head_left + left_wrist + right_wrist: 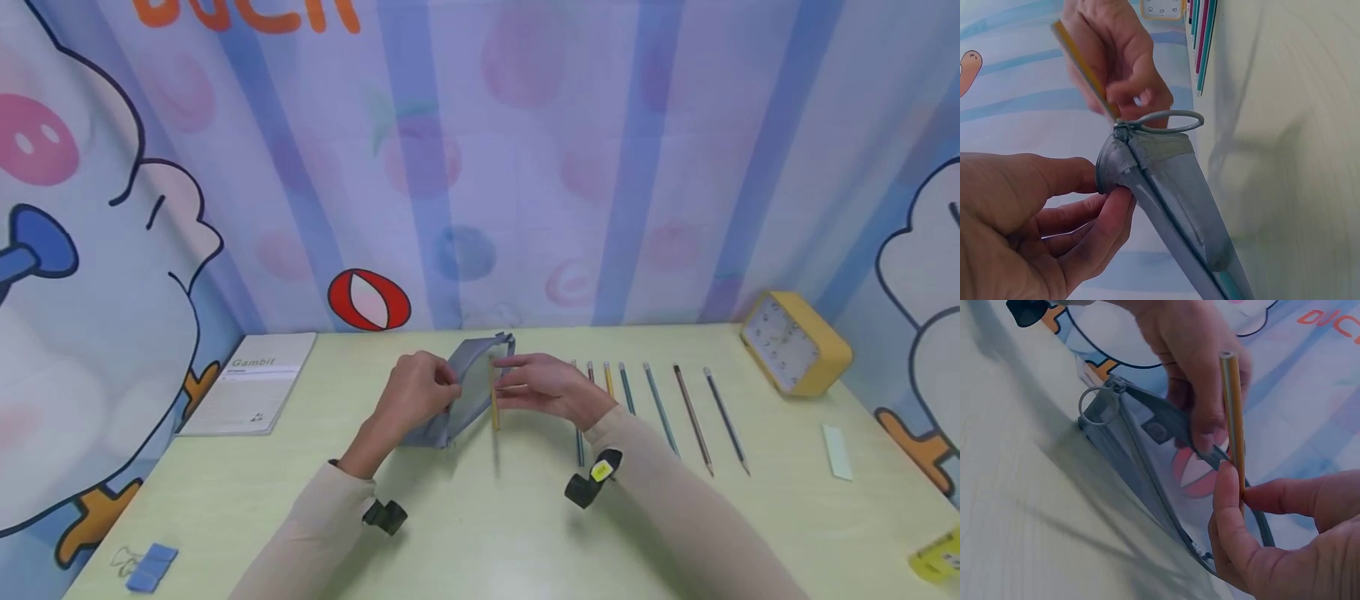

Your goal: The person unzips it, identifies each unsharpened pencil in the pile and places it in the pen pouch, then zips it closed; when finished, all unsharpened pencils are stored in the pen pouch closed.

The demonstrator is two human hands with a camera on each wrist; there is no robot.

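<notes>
A grey-blue zip pencil case [427,435] with sheer mesh sides stands tilted at the middle of the table, its zip undone. My left hand [416,387] pinches the zip edge between thumb and fingers and holds the mouth apart. In the left wrist view a ring pull hangs at the end of the case [1169,165]. My right hand [547,385] pinches a yellow pencil [1233,406] between thumb and fingertips. That pencil is nearly upright in the head view, right at the mouth of the case, and its flat end shows in the right wrist view.
Several pencils [692,417] lie side by side on the right, partly behind my right forearm. A yellow alarm clock [821,342] and a pale green strip [836,452] are farther right. A notebook [251,387] lies back left, a blue binder clip [152,568] front left.
</notes>
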